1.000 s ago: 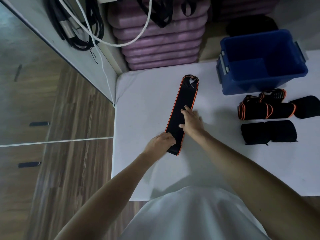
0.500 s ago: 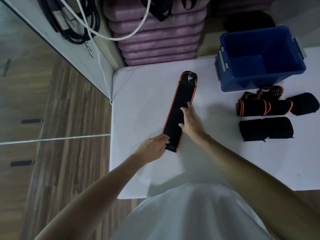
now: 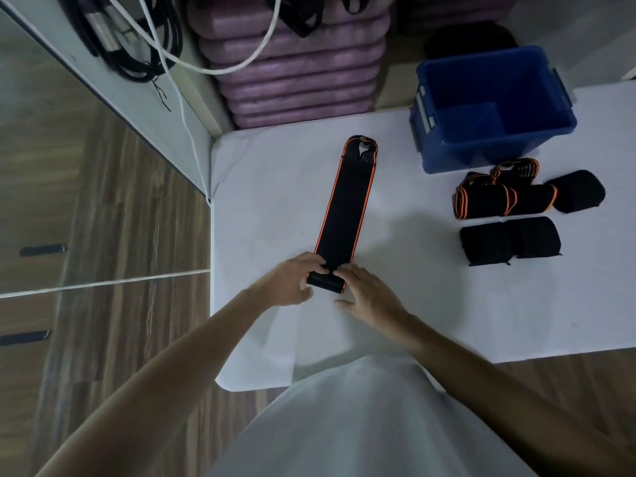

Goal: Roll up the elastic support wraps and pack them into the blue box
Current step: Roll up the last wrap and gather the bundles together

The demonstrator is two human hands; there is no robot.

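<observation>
Two hands meet at the near end of one long black wrap with orange edges (image 3: 347,215), which lies flat and stretched out on the white table (image 3: 268,187), its looped end pointing away from the person. The left hand (image 3: 292,282) has its fingers bent over the left corner of the near end, and the fingertips press on the fabric there. The right hand (image 3: 370,294) lies just beside the right corner with the fingers rather straight, and its index finger touches the wrap near the left fingertips; the thumb is spread out on the table. The near end looks slightly folded, but I cannot tell if a roll has begun. The blue box (image 3: 495,108) stands open at the far right of the table, well apart from the hands. Just in front of it lie rolled wraps with orange edges (image 3: 499,199), and nearer to the person two plain black rolls (image 3: 509,241) lie side by side.
</observation>
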